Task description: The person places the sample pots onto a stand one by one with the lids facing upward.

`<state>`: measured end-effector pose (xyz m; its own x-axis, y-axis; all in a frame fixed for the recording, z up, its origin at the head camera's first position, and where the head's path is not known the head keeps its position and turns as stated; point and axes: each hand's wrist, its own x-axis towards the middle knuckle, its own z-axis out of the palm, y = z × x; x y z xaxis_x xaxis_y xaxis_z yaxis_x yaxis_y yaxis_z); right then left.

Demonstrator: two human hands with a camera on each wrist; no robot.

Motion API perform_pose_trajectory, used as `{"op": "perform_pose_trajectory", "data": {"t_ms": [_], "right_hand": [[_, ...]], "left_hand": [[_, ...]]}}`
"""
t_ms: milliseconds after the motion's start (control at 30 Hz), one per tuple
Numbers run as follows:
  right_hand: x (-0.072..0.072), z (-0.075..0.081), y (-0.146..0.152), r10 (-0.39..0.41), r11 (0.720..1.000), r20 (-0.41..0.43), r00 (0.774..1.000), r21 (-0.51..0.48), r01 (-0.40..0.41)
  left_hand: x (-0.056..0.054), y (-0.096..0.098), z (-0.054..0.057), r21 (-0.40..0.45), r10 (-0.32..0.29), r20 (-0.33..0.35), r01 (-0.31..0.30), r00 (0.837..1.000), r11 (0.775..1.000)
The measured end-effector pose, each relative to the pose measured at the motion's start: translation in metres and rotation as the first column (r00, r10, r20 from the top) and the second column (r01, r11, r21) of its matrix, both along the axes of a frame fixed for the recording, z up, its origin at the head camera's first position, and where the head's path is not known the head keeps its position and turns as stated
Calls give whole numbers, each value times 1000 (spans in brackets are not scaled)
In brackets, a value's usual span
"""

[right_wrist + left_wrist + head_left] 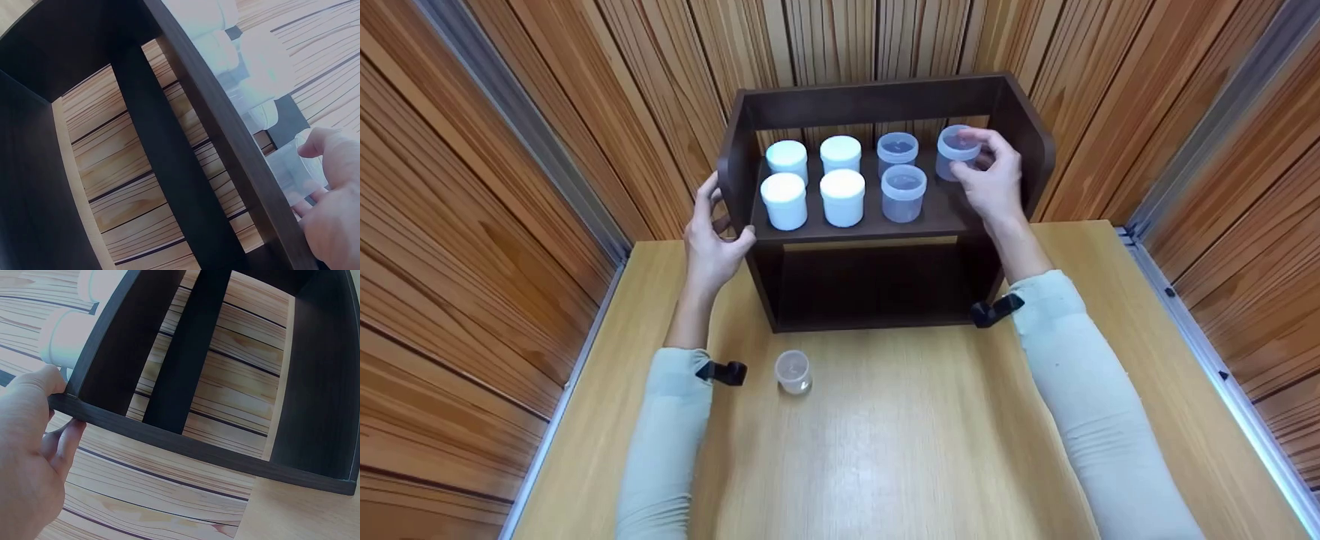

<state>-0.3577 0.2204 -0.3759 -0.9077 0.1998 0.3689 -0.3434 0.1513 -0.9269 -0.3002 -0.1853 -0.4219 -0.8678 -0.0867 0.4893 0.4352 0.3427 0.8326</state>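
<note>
A dark brown two-tier shelf [877,234] stands at the back of the table. My left hand [715,244] grips its left side panel; the left wrist view shows the thumb on the inner side and fingers [66,447] on the outer side. With thumb and fingers my right hand [994,176] holds a clear plastic jar [952,161] at the right end of the upper tier. Two more clear jars, one in front [903,199] and one behind [897,152], stand to its left. Several white lidded jars [785,201] fill the left half of that tier.
A small clear cup [793,373] stands on the light wooden table [885,435], in front of the shelf's left part. The lower tier [877,289] lies under the jars. Wood-patterned walls [510,187] with metal edge rails [1222,375] surround the table.
</note>
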Motion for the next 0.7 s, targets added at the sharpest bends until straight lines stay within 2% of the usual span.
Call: {"op": "perform_pose_trajectory", "data": {"t_ms": [367,700], "right_hand": [[-5,1,-1,-21,1000,125,992,24,18],[-6,3,-2,-47,997,173,984,69,35]], "left_hand": [[-1,0,0,-4,-3,10,3,1000,1000],[-1,0,-1,-22,11,1,-11,1000,1000]]}}
